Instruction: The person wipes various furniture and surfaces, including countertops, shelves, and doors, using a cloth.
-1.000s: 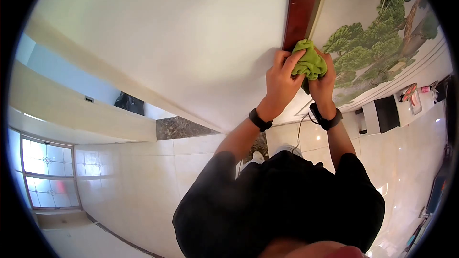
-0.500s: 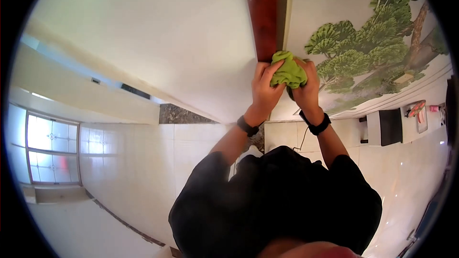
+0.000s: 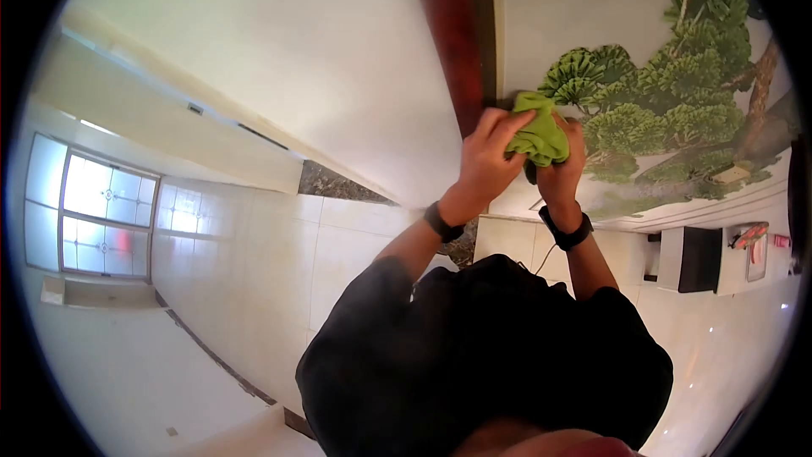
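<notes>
A bunched green cloth point(image 3: 539, 131) is gripped between both hands beside a dark red wooden trim point(image 3: 452, 34). My left hand point(image 3: 489, 156) has its fingers closed on the cloth's left side, close to the trim's lower visible end. On the other side, my right hand point(image 3: 562, 167) is wrapped round the cloth, with some of its fingers hidden. Under the right hand sits a dark patch or object that I cannot make out. Black bands circle both wrists.
Right of the trim, a wall mural of a green tree point(image 3: 643, 101) spreads out. A white wall point(image 3: 279, 59) stands to the left. Below are pale floor tiles point(image 3: 245, 288), a white-and-black cabinet point(image 3: 700, 260) at right and a bright window point(image 3: 106, 211) at far left.
Both hands and the cloth have shifted right in view, off the trim's edge toward the mural side. The view has turned slightly. Both hands still hold the cloth.
</notes>
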A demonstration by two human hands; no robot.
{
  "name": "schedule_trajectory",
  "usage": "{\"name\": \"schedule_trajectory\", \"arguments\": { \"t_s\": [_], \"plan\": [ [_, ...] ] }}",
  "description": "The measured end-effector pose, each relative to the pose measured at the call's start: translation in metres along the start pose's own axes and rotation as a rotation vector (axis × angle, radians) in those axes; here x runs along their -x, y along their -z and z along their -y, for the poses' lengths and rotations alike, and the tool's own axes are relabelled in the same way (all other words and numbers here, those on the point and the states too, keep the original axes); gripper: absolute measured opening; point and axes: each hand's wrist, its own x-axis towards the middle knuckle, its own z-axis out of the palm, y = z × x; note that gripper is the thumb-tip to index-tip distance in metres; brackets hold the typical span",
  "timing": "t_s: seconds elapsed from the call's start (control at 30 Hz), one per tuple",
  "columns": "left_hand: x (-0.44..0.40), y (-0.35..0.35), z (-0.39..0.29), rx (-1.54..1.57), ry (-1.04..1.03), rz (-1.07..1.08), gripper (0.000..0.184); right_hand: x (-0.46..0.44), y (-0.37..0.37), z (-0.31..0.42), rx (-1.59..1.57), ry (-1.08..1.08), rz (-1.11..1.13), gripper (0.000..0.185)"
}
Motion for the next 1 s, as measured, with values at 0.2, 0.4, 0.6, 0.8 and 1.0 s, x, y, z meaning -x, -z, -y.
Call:
{"name": "schedule_trajectory", "arguments": {
  "t_s": [0.2, 0.4, 0.6, 0.8, 1.0],
  "plan": [
    [-0.010, 0.042, 0.011, -0.122, 0.046, -0.290, 0.056, -0.032, -0.039, 0.047, 0.076, 0.085, 0.085, 0.064],
    [0.046, 0.037, 0.049, -0.071, 0.170, -0.174, 0.054, 0.017, -0.052, 0.021, 0.102, 0.015, 0.203, 0.063],
    [0.060, 0.035, 0.059, -0.091, 0.202, -0.124, 0.052, 0.029, -0.052, 0.005, 0.030, 0.011, 0.240, 0.063],
    [-0.013, 0.057, 0.018, -0.081, 0.033, -0.216, 0.050, -0.027, -0.049, 0.043, -0.049, 0.102, 0.100, 0.059],
    [-0.001, 0.058, 0.035, -0.039, 0.037, -0.169, 0.045, -0.007, -0.062, 0.031, -0.023, 0.062, 0.045, 0.054]
  ]
}}
